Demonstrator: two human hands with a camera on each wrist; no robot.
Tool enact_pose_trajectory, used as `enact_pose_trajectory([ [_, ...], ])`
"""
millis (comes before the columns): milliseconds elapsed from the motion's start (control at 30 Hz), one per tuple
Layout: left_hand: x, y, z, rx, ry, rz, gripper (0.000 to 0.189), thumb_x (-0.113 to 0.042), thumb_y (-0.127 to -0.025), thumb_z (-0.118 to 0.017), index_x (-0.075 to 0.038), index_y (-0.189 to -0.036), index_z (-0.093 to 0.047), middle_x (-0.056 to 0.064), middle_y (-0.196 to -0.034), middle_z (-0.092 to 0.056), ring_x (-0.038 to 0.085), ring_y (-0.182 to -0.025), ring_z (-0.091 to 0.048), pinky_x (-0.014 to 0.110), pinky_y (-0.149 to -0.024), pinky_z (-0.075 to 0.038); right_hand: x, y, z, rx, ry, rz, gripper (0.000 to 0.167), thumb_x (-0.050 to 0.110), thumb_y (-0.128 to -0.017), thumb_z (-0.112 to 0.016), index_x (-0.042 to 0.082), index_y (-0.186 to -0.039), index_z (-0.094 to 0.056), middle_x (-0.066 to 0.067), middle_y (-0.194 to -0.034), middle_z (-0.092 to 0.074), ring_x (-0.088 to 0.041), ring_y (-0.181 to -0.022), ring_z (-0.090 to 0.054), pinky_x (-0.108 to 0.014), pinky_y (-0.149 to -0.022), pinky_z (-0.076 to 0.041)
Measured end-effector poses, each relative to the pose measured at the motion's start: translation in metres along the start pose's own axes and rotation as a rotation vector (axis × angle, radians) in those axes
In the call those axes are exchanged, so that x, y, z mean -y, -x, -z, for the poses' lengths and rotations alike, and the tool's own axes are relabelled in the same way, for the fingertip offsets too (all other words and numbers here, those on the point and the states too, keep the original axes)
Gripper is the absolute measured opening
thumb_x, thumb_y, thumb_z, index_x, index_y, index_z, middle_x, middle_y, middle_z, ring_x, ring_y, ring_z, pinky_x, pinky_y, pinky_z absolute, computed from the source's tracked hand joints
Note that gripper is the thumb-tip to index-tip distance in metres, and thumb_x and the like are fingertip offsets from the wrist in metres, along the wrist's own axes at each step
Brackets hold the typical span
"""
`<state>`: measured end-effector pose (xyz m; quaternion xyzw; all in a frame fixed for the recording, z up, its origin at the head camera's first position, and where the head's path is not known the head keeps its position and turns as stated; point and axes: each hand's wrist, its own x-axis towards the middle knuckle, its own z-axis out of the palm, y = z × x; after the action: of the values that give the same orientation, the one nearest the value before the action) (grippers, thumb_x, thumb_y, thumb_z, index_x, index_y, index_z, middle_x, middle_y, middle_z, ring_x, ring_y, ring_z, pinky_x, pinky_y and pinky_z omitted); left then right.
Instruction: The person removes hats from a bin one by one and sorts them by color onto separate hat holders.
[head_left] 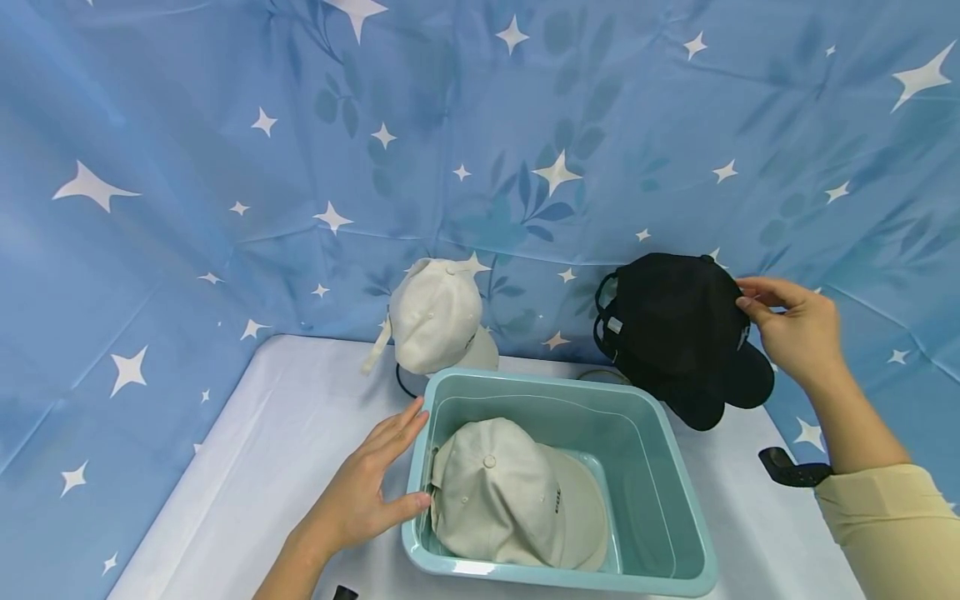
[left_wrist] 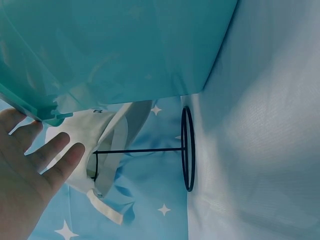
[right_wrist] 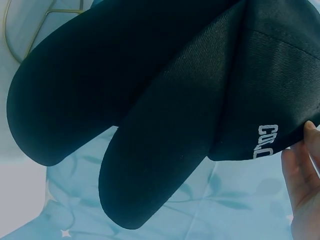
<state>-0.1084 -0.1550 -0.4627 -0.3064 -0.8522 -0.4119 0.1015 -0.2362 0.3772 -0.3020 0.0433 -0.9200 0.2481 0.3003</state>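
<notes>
My right hand (head_left: 802, 329) pinches the side of a black baseball cap (right_wrist: 270, 85) between thumb and fingers; white letters show on its front. A second black brim (right_wrist: 65, 95) lies behind it in the right wrist view, so two black caps overlap. My left hand (head_left: 356, 492) has its fingers extended at the left rim of a teal plastic basin (head_left: 678, 467), fingertips right at the edge. Inside the basin, at its left, sits a beige cap (head_left: 495, 492) with its brim toward the right.
Behind the basin a white cap (head_left: 435, 312) hangs on a black wire stand (left_wrist: 186, 150). A gold wire stand (right_wrist: 47, 12) shows beneath the black caps. White cloth (head_left: 277, 425) covers the table, and a blue star-patterned curtain (head_left: 420, 200) hangs along its back.
</notes>
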Motion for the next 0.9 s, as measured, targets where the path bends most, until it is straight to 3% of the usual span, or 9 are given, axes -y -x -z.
enact_pose_trajectory([
  [100, 0.000, 0.000, 0.000, 0.000, -0.001, -0.002, 0.086, -0.041, -0.092, -0.076, -0.014, -0.164, -0.038, 0.004, -0.171, -0.030, 0.030, -0.150, -0.038, 0.064, -0.106, -0.045, -0.003, 0.002, -0.002, 0.008, -0.007, 0.000, 0.023, 0.005, -0.101, -0.068, 0.001, -0.122, -0.076, 0.034, -0.091, -0.054, 0.020, -0.086, -0.047, -0.002, -0.070, -0.036],
  [233, 0.000, 0.000, 0.000, -0.003, -0.003, -0.008, 0.086, -0.042, -0.092, -0.076, -0.014, -0.163, -0.038, 0.005, -0.171, -0.030, 0.030, -0.150, -0.039, 0.064, -0.106, -0.045, -0.007, 0.004, -0.006, 0.015, -0.006, -0.002, 0.024, 0.003, -0.100, -0.069, 0.000, -0.122, -0.076, 0.001, -0.096, -0.072, 0.018, -0.086, -0.047, -0.002, -0.072, -0.036],
  [300, 0.001, 0.000, 0.000, -0.005, -0.003, -0.010, 0.086, -0.040, -0.091, -0.077, -0.013, -0.163, -0.039, 0.005, -0.171, -0.030, 0.030, -0.150, -0.039, 0.064, -0.106, -0.045, -0.009, 0.005, -0.008, 0.022, -0.001, -0.011, 0.024, 0.003, -0.100, -0.068, 0.000, -0.123, -0.076, -0.017, -0.102, -0.072, 0.018, -0.085, -0.046, -0.003, -0.071, -0.036],
  [367, 0.001, 0.000, 0.000, -0.006, -0.002, -0.009, 0.087, -0.038, -0.090, -0.078, -0.013, -0.163, -0.039, 0.004, -0.171, -0.030, 0.030, -0.150, -0.039, 0.064, -0.106, -0.045, -0.011, 0.006, -0.010, 0.026, -0.004, -0.021, 0.024, 0.003, -0.101, -0.067, -0.001, -0.123, -0.075, -0.023, -0.105, -0.071, 0.016, -0.085, -0.046, -0.004, -0.069, -0.037],
  [500, 0.001, 0.000, -0.001, -0.002, 0.001, -0.003, 0.087, -0.037, -0.089, -0.078, -0.013, -0.163, -0.039, 0.004, -0.171, -0.030, 0.030, -0.150, -0.038, 0.065, -0.106, -0.044, -0.013, 0.008, -0.013, 0.041, -0.002, -0.045, 0.025, 0.004, -0.102, -0.066, -0.001, -0.125, -0.075, -0.021, -0.106, -0.071, 0.014, -0.084, -0.046, -0.007, -0.063, -0.036],
  [667, 0.002, 0.000, -0.001, 0.001, 0.000, 0.000, 0.087, -0.037, -0.089, -0.078, -0.015, -0.164, -0.038, 0.003, -0.171, -0.030, 0.029, -0.150, -0.038, 0.065, -0.106, -0.045, -0.015, 0.012, -0.016, 0.045, 0.002, -0.044, 0.025, 0.002, -0.101, -0.066, -0.003, -0.125, -0.074, -0.025, -0.109, -0.070, 0.017, -0.086, -0.043, -0.002, -0.068, -0.035],
  [900, 0.001, 0.000, 0.000, 0.003, 0.002, 0.006, 0.088, -0.034, -0.089, -0.078, -0.016, -0.164, -0.037, 0.002, -0.171, -0.029, 0.027, -0.150, -0.038, 0.064, -0.105, -0.045, -0.018, 0.016, -0.023, 0.047, 0.001, -0.054, 0.024, 0.004, -0.101, -0.067, -0.001, -0.124, -0.075, -0.021, -0.107, -0.070, 0.016, -0.086, -0.044, -0.006, -0.067, -0.036],
])
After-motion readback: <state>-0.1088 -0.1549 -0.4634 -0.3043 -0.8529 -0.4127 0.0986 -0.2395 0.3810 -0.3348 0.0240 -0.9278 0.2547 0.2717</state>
